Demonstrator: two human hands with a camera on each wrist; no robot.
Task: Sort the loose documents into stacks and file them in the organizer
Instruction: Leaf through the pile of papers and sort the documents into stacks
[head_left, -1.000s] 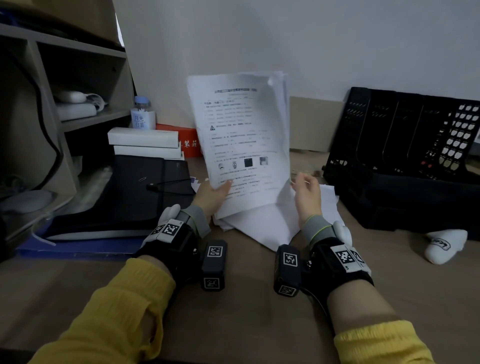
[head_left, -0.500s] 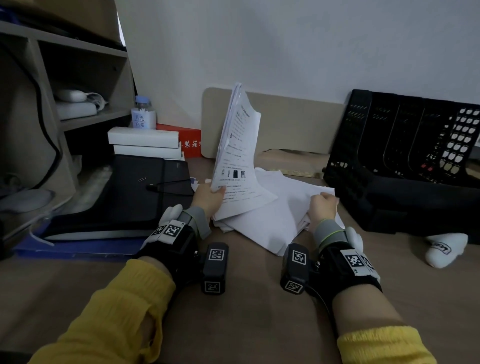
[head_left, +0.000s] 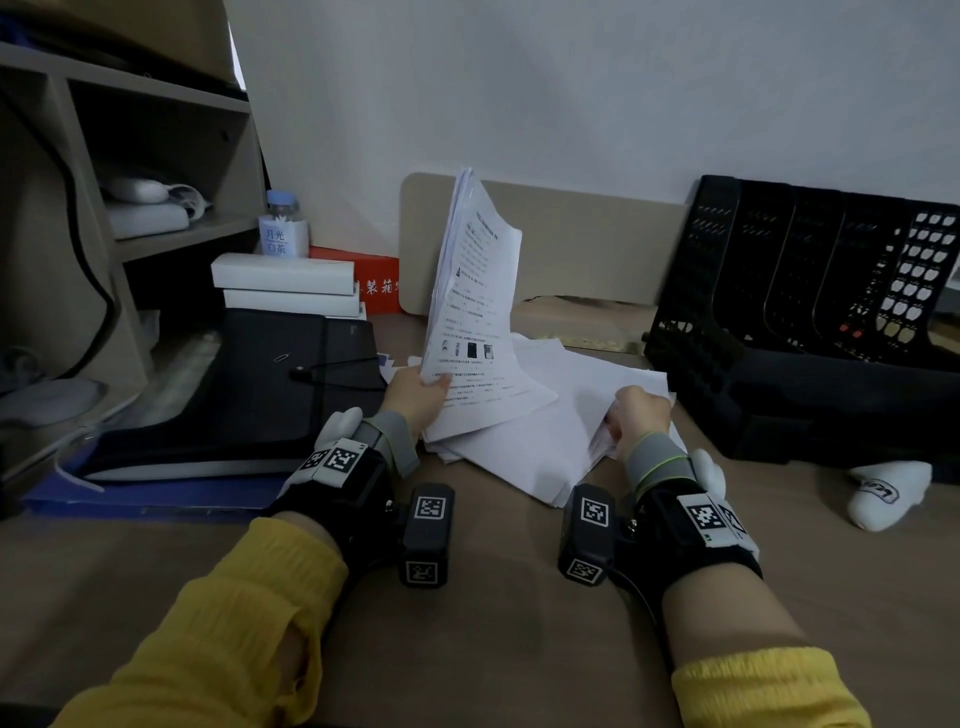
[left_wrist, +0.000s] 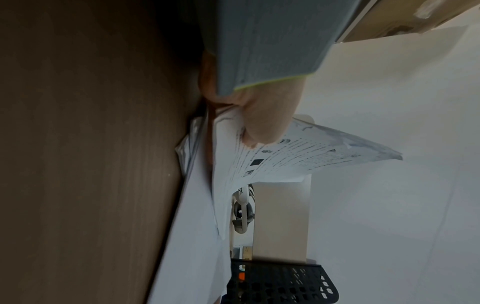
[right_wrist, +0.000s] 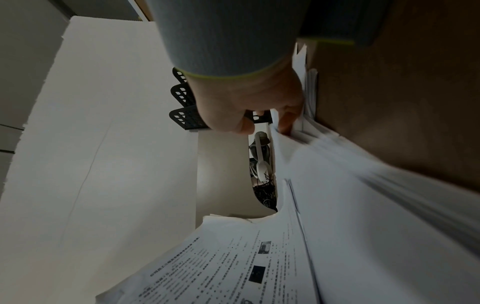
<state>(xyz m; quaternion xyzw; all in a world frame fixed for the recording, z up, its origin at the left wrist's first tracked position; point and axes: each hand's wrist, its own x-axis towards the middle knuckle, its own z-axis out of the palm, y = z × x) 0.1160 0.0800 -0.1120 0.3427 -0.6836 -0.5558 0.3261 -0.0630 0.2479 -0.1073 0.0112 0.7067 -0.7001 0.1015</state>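
- Leftmost, a dark folder (head_left: 244, 384) lies flat on the desk (head_left: 493, 623) below the shelves, with two white boxes (head_left: 285, 286) stacked behind it; none of it is in play.
- Next, the left hand (head_left: 413, 397) grasps a sheaf of printed sheets (head_left: 475, 312) by its lower left corner, thumb on the printed face, and stands it nearly upright with its top leaning toward the wall.
- Judged from this, the step in hand is gathering loose pages into one stack. To do it well, keep the left grip low and firm so the tall sheets do not flop, and hold the sheaf close to the pile.
- At centre, the loose documents (head_left: 540, 447) lie fanned and skewed on the desk, just beside the sheaf's foot.
- Further right, the right hand (head_left: 641, 418) has its fingers curled into the pile's near right edge, pinching a few sheets there; how many cannot be told.
- A clean lift would peel off only matching pages, then square the edges by tapping them on the desk.
- Rightmost, the black organizer (head_left: 810, 322) stands near the pile, its slots seemingly free.
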